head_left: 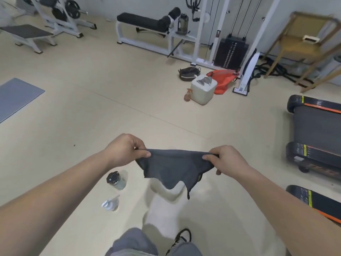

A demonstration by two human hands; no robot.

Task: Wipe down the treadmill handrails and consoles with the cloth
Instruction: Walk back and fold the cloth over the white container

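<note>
A dark grey cloth hangs stretched between both hands in front of me, above the floor. My left hand pinches its left top corner and my right hand pinches its right top corner. The back end of a black treadmill with orange stripes lies at the right edge. A second treadmill's end shows lower right. No handrail or console is in view.
On the floor by my feet stand a clear jar with a black lid and a small spray bottle. Farther off are a white container, an orange bag, weight benches, a cable machine and a wooden stool.
</note>
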